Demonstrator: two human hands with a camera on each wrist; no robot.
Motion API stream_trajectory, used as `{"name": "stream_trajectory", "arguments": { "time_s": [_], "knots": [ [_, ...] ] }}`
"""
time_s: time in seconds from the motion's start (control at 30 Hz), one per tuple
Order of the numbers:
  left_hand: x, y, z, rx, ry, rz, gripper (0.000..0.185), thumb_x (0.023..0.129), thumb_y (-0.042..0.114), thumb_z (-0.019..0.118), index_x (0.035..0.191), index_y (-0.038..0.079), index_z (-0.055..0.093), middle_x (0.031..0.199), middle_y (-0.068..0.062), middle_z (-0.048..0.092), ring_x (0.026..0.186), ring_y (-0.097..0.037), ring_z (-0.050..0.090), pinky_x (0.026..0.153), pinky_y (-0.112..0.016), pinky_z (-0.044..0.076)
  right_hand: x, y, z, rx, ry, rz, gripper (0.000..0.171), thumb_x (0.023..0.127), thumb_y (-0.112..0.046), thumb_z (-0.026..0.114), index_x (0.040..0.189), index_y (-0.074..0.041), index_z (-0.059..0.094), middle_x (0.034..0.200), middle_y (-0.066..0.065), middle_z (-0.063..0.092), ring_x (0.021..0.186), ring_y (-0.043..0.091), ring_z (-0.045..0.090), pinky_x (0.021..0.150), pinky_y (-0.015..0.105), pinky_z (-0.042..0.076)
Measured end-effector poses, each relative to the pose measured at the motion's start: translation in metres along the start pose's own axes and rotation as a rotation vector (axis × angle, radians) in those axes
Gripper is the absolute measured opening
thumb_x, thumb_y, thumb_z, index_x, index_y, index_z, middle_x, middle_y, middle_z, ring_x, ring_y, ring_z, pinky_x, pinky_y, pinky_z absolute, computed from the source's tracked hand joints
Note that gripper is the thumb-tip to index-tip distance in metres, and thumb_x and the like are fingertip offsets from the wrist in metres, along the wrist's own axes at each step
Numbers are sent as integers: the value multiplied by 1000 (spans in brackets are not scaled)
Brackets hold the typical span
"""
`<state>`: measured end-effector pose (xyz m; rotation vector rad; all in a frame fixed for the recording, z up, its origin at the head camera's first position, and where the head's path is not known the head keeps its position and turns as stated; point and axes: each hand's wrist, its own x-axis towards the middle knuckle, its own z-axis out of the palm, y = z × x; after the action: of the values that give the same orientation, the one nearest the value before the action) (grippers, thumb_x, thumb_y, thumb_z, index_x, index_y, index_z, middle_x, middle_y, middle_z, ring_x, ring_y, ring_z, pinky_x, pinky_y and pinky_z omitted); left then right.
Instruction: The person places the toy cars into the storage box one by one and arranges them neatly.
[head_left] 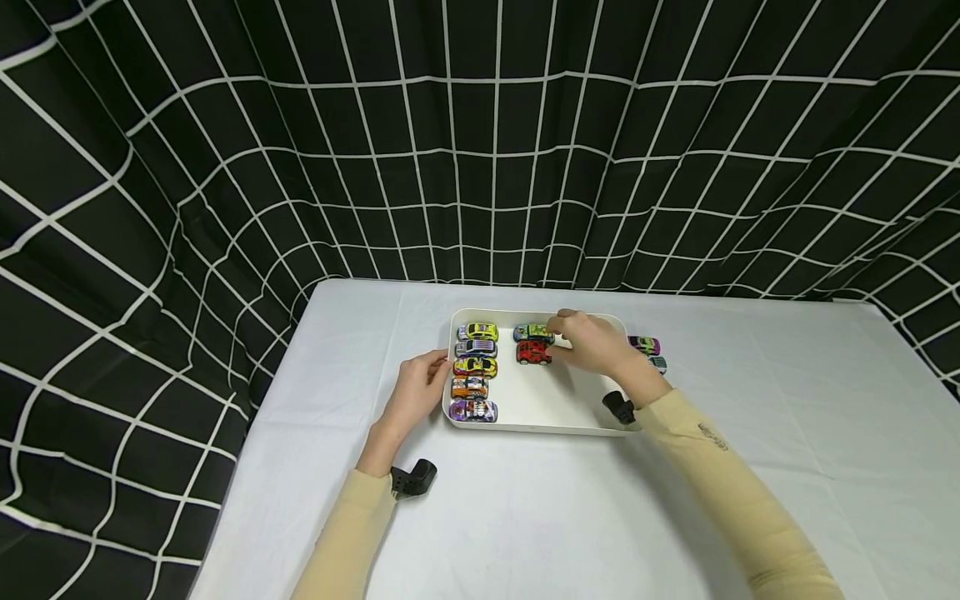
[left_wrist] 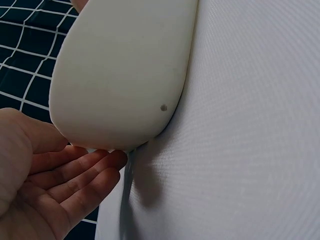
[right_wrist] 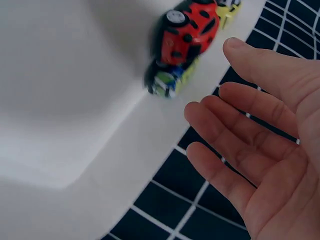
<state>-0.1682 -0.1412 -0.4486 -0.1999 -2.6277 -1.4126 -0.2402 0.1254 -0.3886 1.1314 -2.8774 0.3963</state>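
A black curtain with a white grid (head_left: 225,167) fills the top and left of the head view. Below it, a table under a white cloth (head_left: 750,467) spans the lower half of the frame.

Near the centre of the frame, a white tray (head_left: 547,408) sits on the cloth. Down its left side runs a column of five toy cars (head_left: 474,369), parked side by side. In the upper middle of the tray sit a green car (head_left: 531,332) and, just below it, a red car (head_left: 533,353).

Your right hand (head_left: 592,342) hovers over the upper right part of the tray, fingertips just beside the red and green cars. In the right wrist view, your fingers (right_wrist: 240,120) are straight and spread, holding nothing, with the red car (right_wrist: 187,32) apart from them at the top of the frame.

Your left hand (head_left: 420,387) rests at the tray's left edge, middle left of the centre. In the left wrist view, its fingers (left_wrist: 75,175) lie relaxed and open beside the tray's rounded corner (left_wrist: 120,75); whether they touch it is unclear.

Outside the tray, just beyond its upper right corner, two more small cars (head_left: 648,352) sit on the cloth, one purple and one bluish.
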Motion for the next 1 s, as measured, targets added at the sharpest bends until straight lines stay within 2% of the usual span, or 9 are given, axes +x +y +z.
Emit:
{"name": "stream_trajectory", "arguments": {
  "time_s": [0.23, 0.5, 0.7, 1.0],
  "knots": [
    [0, -1, 0, 5, 4, -1, 26, 93, 6, 54, 113, -10, 61, 95, -20, 67, 84, -25, 65, 72, -29, 55, -20, 8, -15, -2, 27, 21, 23, 80, -10, 72, 98, 2, 66, 94, 13, 63, 82, 25, 61, 70, 39, 52],
    [-1, -1, -1, 16, 11, 7, 26, 92, 5, 55, 112, -10, 61, 94, -20, 67, 83, -24, 65, 71, -30, 55, -45, 26, -25, -31, 63, 60, 17, 80, -8, 72, 92, 1, 65, 87, 10, 62, 78, 26, 60, 65, 38, 51],
    [0, -1, 0, 15, 6, -1, 27, 93, 6, 54, 113, -10, 60, 96, -20, 67, 84, -25, 65, 72, -30, 55, -65, 41, -28, -25, 112, 68, 16, 79, -6, 72, 91, 1, 65, 83, 10, 61, 72, 24, 56, 59, 34, 48],
    [0, -2, 0, 19, 2, 4, 27, 93, 7, 55, 114, -10, 60, 95, -20, 67, 83, -23, 65, 70, -29, 55, -90, 62, -22, -2, 144, 123, 19, 79, -4, 71, 95, 5, 67, 87, 13, 64, 76, 26, 60, 65, 42, 51]
  ]
}}
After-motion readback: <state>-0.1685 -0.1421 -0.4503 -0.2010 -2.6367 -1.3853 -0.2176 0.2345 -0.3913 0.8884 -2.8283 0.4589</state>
